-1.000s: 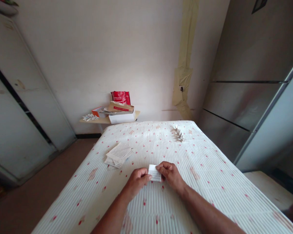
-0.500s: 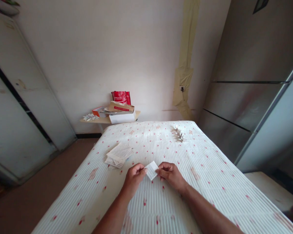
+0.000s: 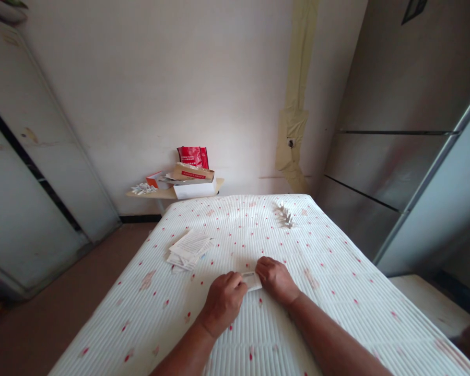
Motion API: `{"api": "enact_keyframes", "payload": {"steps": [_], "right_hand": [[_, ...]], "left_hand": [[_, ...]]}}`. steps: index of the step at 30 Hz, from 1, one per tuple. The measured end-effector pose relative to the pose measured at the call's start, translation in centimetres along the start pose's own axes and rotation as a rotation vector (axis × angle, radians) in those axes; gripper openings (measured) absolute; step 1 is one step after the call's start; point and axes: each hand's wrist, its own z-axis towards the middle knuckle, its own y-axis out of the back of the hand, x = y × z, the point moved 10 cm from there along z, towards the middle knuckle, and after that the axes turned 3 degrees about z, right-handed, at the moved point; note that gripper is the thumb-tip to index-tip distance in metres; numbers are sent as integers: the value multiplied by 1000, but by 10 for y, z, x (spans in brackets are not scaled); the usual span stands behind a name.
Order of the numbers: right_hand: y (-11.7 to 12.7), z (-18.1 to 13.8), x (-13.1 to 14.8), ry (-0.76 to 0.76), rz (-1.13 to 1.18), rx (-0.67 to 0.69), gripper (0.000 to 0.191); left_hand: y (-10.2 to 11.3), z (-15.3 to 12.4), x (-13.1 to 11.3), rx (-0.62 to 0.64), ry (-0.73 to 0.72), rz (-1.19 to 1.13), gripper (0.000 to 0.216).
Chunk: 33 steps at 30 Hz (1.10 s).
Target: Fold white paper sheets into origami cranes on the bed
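Between my two hands is a small piece of printed paper [image 3: 251,282], held low over the white, red-dotted bedspread [image 3: 243,339]. My left hand [image 3: 225,300] has its fingers closed on the paper's left side. On the right side, the curled fingers of my right hand [image 3: 274,277] grip it too and hide that end. To the left of my hands lies a loose stack of printed paper sheets [image 3: 190,248]. Several small folded paper figures [image 3: 285,215] stand in a row toward the far right of the bedspread.
Beyond the far left corner, a small table [image 3: 166,194] carries a white box [image 3: 196,189], a red bag [image 3: 194,156] and a pile of white folded pieces [image 3: 143,188]. A grey refrigerator [image 3: 376,172] stands on the right, a pale cabinet [image 3: 43,183] on the left.
The paper was a diamond-tilted square pinched at two corners; now it shows as a narrower strip lying crosswise. Both hands have turned, their fingers curling further over it.
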Motion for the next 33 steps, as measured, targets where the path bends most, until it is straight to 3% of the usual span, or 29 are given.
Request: {"api": "enact_keyframes", "payload": {"steps": [6,11,14,18,23,27,33], "right_hand": [[6,-1,-22,-52,435,-66,23],[7,5,-36,-153,760,-168,14],[-1,10,-19,-145,713,-69,11],[-19,11,-8,-194,466,102,13],[-22,13,-13,-224,391,133,20],[-23,14,-11,-251,328,166,11],[-25,13,-9,-273,263,159,13]], "left_hand": [[-16,-4,-3,146,-27,6,22],[-10,-13,-2,197,8,-78,18],[-7,-16,-5,191,9,-101,23],[-7,-17,-4,188,38,-116,28],[-6,-18,-2,183,72,-137,34],[-2,-19,-1,169,89,-157,40],[-3,-18,0,200,120,-173,36]]}}
